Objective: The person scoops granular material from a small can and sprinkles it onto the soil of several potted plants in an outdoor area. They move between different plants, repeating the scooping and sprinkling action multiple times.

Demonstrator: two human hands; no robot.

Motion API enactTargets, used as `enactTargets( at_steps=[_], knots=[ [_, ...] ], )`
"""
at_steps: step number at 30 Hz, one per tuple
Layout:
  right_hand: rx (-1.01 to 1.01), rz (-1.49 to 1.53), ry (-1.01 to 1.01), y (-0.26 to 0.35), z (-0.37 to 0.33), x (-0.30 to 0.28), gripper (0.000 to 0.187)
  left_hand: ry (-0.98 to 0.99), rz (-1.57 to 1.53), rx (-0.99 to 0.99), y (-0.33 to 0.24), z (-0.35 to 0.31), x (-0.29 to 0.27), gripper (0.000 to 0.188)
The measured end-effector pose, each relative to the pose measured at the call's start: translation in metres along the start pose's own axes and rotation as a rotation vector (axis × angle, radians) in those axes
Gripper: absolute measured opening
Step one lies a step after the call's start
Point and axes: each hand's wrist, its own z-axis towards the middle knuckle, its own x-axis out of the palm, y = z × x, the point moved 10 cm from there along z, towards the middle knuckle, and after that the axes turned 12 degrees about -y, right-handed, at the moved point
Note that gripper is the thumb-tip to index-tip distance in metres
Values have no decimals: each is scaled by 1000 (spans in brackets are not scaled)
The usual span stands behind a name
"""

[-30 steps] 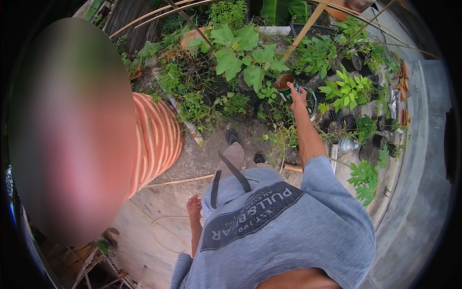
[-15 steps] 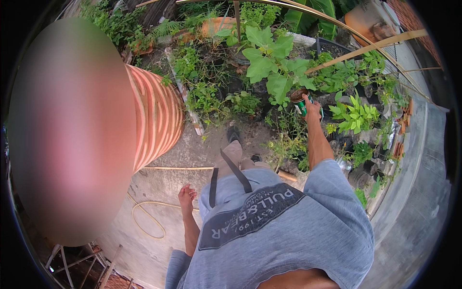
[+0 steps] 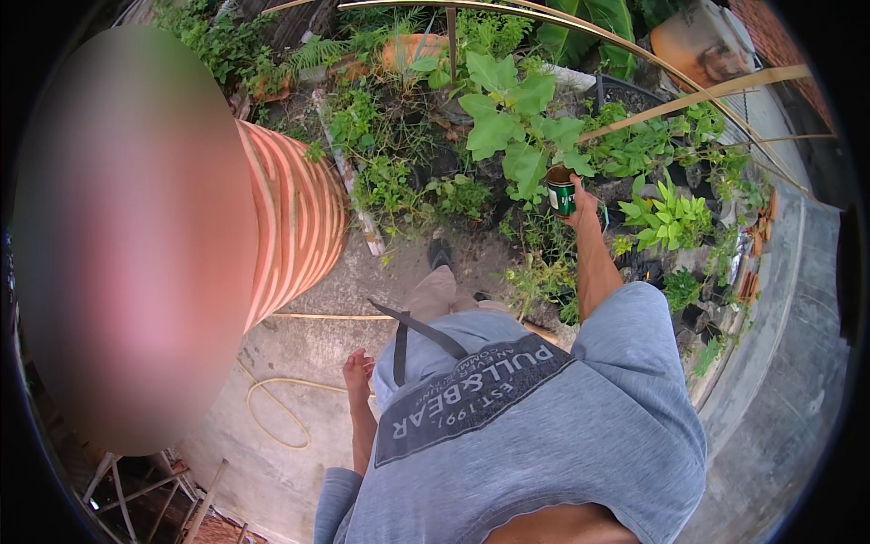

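Observation:
My right hand [image 3: 585,201] reaches out over the plants and is closed around a green can [image 3: 562,194] with a pale label patch. The can's mouth tips away from me, toward the base of a broad-leaved plant [image 3: 509,122], and a leaf hangs close to its rim. Little of the can's inside shows. Beside my left hip, my left hand [image 3: 359,370] hangs low over the concrete, its fingers loosely bent and apart, with nothing in them.
A large orange-and-cream striped round container [image 3: 294,213] stands at my left. Bamboo strips [image 3: 698,102] arch over the plant bed. A yellow hose [image 3: 263,412] loops on the concrete ground [image 3: 299,363]. Light-green seedlings [image 3: 671,218] grow at right, near a grey wall [image 3: 788,363].
The green can has tipped farther over in my right hand; its brown inside, plain before, is now mostly turned away. My left hand has shifted slightly right.

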Motion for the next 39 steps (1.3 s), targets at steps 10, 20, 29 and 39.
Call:
enactTargets(
  at_steps=[10,20,29,39],
  knots=[
    [-80,-269,-86,-18,9,10,100,-59,-70,-47,2,-4,-1,29],
    [-92,-124,-36,0,-12,36,88,31,-54,26,59,0,-24,26],
    [-21,102,161,-23,-51,-20,74,41,-56,-38,-12,35,20,21],
    [-512,-163,-321,83,-143,-132,97,669,78,497,-275,-82,347,36]
  ],
)
